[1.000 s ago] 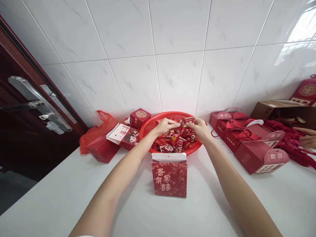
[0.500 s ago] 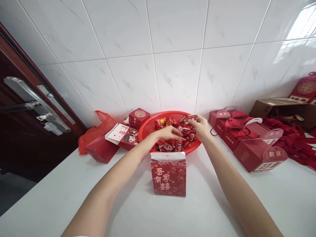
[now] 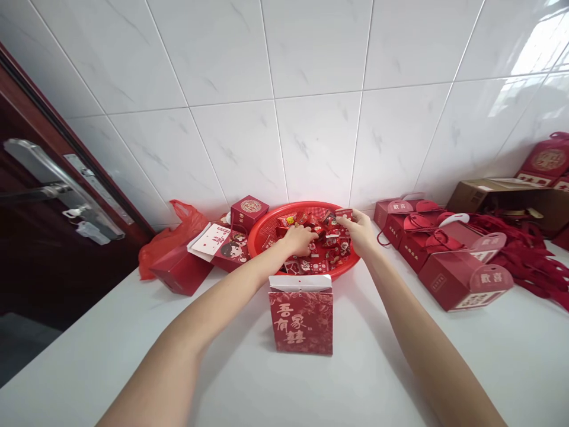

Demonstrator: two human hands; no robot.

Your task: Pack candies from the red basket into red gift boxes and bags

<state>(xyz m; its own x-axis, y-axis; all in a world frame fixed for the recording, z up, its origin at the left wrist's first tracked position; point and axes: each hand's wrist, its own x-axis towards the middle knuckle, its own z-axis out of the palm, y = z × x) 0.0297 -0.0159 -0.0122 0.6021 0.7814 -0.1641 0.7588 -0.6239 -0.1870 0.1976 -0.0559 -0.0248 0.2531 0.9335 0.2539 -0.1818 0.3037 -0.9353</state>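
Wrapped candies in mostly red packaging fill a red plastic basket against the wall. My left hand is down among them at the basket's left and middle, its fingers bent; what they pinch, if anything, is hidden. At the basket's right rim, my right hand is closed on a small red packet, held between thumb and fingers. Nearer to me, in front of the basket, a red gift box with pale Chinese characters stands upright, its white top flaps raised.
Several red handled boxes stand at the right, with dark red ribbons and a cardboard carton behind. At the left are a red plastic bag, a red box, a printed card and a door handle.
My left hand has moved slightly left and deeper into the candies, its fingers now more bent. My right hand keeps the small packet at the rim. The view has shifted slightly.
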